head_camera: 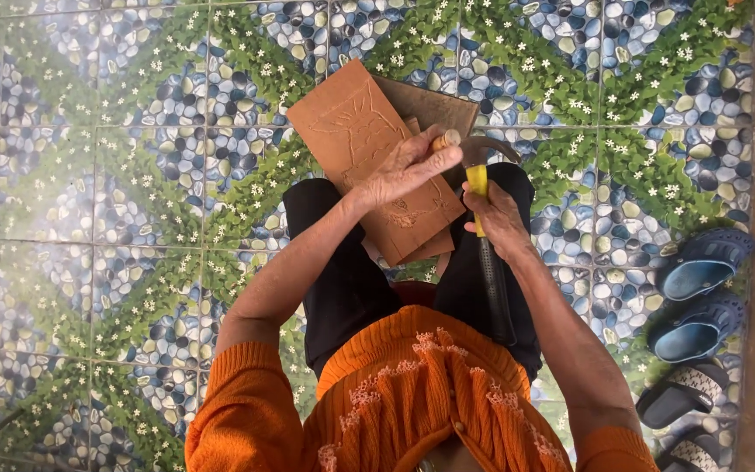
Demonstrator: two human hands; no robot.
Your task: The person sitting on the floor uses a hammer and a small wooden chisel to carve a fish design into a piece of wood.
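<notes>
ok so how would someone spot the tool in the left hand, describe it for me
Start at the brown carved board resting on the person's lap, above the orange sweater. On its lower right part lies the left hand, whose fingers wrap a short tool with a pale wooden handle. Unlike the yellow-handled tool in the right hand, its butt end is round, light wood.

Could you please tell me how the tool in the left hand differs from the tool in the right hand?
The tool in the left hand has a pale wooden handle whose round end points up; the tool in the right hand has a yellow handle and a long dark shaft running back over the lap. The wooden handle sits over the brown carved board; the yellow one lies beside it. Both are gripped in fists.
</notes>
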